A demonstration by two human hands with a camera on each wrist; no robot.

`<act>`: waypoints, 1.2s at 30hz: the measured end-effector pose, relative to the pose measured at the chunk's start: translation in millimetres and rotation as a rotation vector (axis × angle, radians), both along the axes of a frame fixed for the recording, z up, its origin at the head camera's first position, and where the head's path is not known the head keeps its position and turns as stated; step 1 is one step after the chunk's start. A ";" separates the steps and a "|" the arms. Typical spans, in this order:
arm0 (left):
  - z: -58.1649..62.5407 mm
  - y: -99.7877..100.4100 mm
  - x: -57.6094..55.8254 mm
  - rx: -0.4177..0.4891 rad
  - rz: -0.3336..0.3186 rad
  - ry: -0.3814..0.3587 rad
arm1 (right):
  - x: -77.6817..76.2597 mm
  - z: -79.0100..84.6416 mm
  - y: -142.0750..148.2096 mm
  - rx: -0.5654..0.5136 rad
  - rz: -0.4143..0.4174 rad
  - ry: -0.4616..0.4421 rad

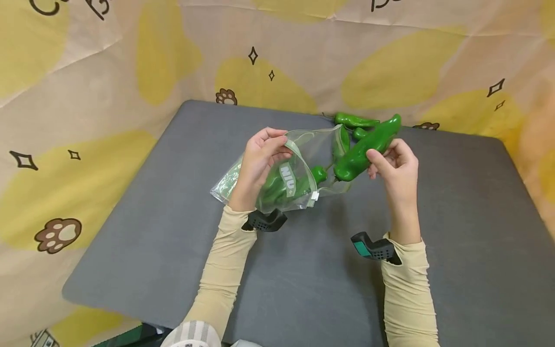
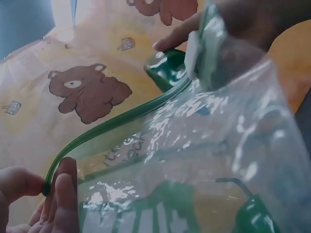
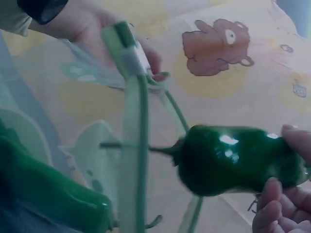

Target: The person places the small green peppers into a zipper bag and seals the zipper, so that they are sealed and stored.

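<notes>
My left hand (image 1: 259,161) pinches the green rim of a clear zip bag (image 1: 310,140) between thumb and fingers. The bag's mouth gapes to the right, with a white slider (image 1: 315,195) at its near corner. Inside lies a green pepper (image 1: 320,174), partly covered by the printed label. In my right hand (image 1: 400,166), a large glossy green pepper (image 1: 362,153) is gripped by its tip end, tilted, stem toward the bag. The right wrist view shows that pepper's stem (image 3: 163,149) at the bag's opening, partly behind the rim.
Behind the bag, more green peppers (image 1: 353,120) lie at the far edge of the grey table (image 1: 173,202). A yellow and beige patterned cloth (image 1: 303,53) hangs behind the table. Each wrist wears a dark camera mount (image 1: 266,220).
</notes>
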State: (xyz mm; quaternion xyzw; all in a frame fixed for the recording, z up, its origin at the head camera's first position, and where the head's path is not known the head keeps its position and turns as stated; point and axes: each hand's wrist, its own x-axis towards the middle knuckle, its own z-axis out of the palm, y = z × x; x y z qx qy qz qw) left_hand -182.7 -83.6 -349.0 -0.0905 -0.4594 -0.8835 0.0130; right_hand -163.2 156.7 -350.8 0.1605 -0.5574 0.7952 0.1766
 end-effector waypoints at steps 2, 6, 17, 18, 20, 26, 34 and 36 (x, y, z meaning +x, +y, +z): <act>-0.4 3.4 -0.7 0.007 0.015 0.011 | -0.2 -2.3 -1.0 0.111 0.024 -0.046; -2.8 5.7 -3.0 0.017 0.007 0.003 | 0.2 -7.1 -3.1 0.319 0.067 -0.141; -1.2 -7.7 -5.2 -0.046 0.013 0.000 | -6.3 -11.6 -19.4 0.836 0.118 -0.232; -1.4 -6.9 -5.6 -0.051 0.008 -0.002 | -6.6 -11.8 -18.8 0.865 0.104 -0.223; -3.0 -5.2 -6.0 -0.062 0.001 -0.010 | -6.6 -12.8 -17.5 0.910 0.086 -0.226; -5.6 -4.2 -6.9 -0.065 0.028 -0.033 | -5.7 -13.2 -14.0 0.962 0.124 -0.243; -6.1 -1.0 -7.9 -0.052 0.038 -0.043 | -5.7 -13.1 -11.7 0.935 0.180 -0.275; -6.3 -1.9 -7.3 -0.060 0.038 -0.049 | -6.3 -15.0 -13.7 0.949 0.206 -0.270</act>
